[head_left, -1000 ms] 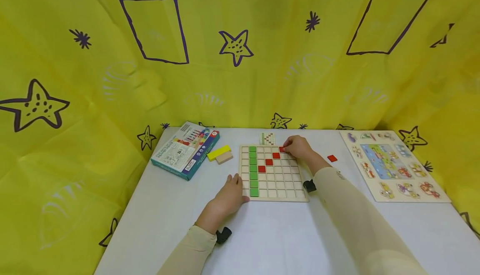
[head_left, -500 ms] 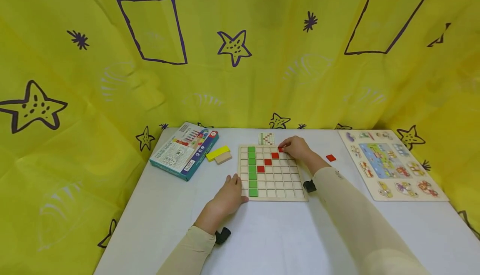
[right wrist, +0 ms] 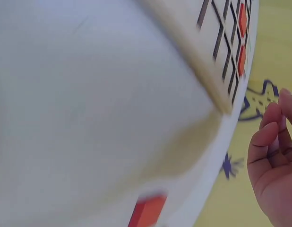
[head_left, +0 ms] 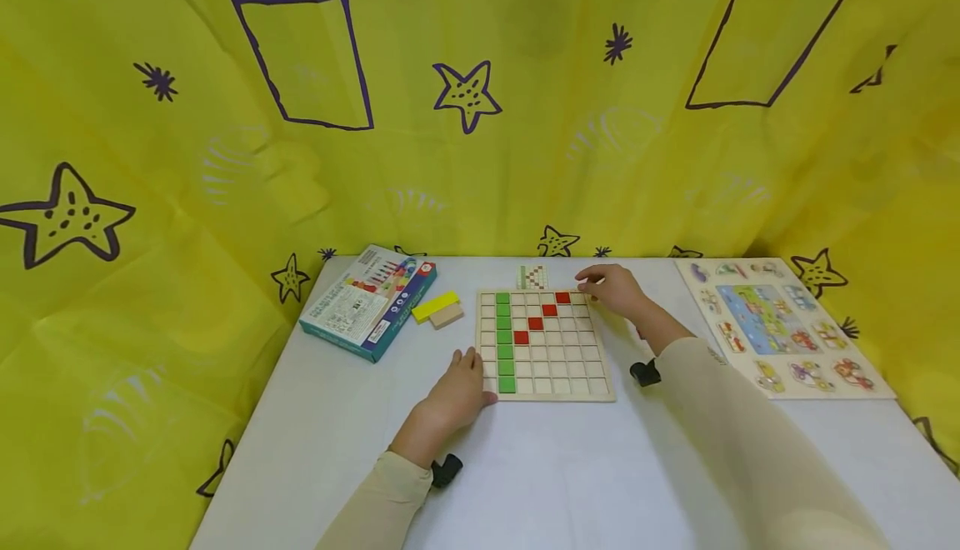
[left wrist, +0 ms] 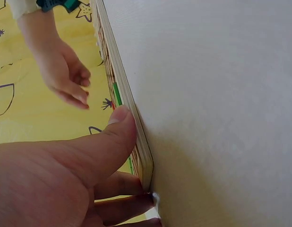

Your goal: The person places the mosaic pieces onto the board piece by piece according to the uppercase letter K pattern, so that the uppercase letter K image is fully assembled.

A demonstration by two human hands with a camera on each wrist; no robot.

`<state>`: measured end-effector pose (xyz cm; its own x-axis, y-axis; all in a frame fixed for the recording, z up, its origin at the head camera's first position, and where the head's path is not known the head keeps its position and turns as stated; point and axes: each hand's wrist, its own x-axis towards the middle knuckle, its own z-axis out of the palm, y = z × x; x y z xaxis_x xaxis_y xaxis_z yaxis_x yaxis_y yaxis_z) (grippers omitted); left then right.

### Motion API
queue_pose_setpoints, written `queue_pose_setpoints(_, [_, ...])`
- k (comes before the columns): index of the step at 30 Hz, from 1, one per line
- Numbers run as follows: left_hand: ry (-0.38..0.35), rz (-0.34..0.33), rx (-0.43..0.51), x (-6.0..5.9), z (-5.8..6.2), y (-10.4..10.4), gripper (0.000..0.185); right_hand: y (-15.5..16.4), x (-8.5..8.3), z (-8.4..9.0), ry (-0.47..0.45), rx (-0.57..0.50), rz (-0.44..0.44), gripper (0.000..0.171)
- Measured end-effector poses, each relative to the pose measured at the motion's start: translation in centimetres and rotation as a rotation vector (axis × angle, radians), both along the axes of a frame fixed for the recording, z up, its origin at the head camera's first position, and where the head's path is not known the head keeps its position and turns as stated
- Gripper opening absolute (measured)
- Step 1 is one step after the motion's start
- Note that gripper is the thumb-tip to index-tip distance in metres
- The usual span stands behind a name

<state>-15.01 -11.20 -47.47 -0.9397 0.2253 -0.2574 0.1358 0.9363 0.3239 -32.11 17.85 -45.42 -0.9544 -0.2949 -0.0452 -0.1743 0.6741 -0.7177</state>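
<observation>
- Grid board (head_left: 545,344) sits mid-worktop (head_left: 540,467) in the head view, with a full green column (head_left: 504,342) on its left side and a red diagonal climbing to the top row. The newest red tile (head_left: 562,297) now lies in its cell on its own: half a second ago the right hand (head_left: 617,290) was on top of it, and now that hand has lifted off and slid right, past the board's top right corner, fingers loose and holding nothing. So I'd say that tile is placed and the hand is free for another one. The loose red tile that lay on the worktop right of the board is now hidden behind the forearm.
- The left hand (head_left: 459,387) hasn't budged, resting flat at the board's lower left edge to steady it. The box (head_left: 369,301), the yellow block (head_left: 437,306) and the picture puzzle (head_left: 780,329) are where they were.
- Left wrist view: the thumb (left wrist: 106,142) presses against the board's edge (left wrist: 132,123), with the fingers below. That's bracing, not a grip. The other hand (left wrist: 65,78) hangs relaxed above.
- Right wrist view: a bit blurry, but the fingers (right wrist: 271,161) are loosely curled and empty, and a spare red tile (right wrist: 147,211) lies on the worktop near the board's corner (right wrist: 217,94).
</observation>
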Motion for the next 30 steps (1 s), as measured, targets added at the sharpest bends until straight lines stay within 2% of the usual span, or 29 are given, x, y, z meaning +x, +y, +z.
queue_pose_setpoints(9, [-0.006, 0.003, 0.006, -0.1, -0.5, 0.0, 0.076, 6.0, 2.2, 0.9, -0.031, 0.048, -0.061, 0.031])
queue_pose_setpoints(14, [0.0, -0.002, 0.01, -0.3, -0.4, 0.1, 0.075, 8.8, 3.6, 1.0, -0.052, 0.091, -0.064, 0.032])
queue_pose_setpoints(25, [0.02, -0.011, 0.031, -0.2, -0.2, 0.0, 0.075, 12.7, 5.9, -1.0, -0.088, 0.123, -0.076, 0.036])
queue_pose_setpoints(30, [0.023, -0.012, 0.037, -0.2, -0.3, 0.1, 0.075, 13.1, 6.6, -1.8, -0.058, 0.165, -0.044, 0.033])
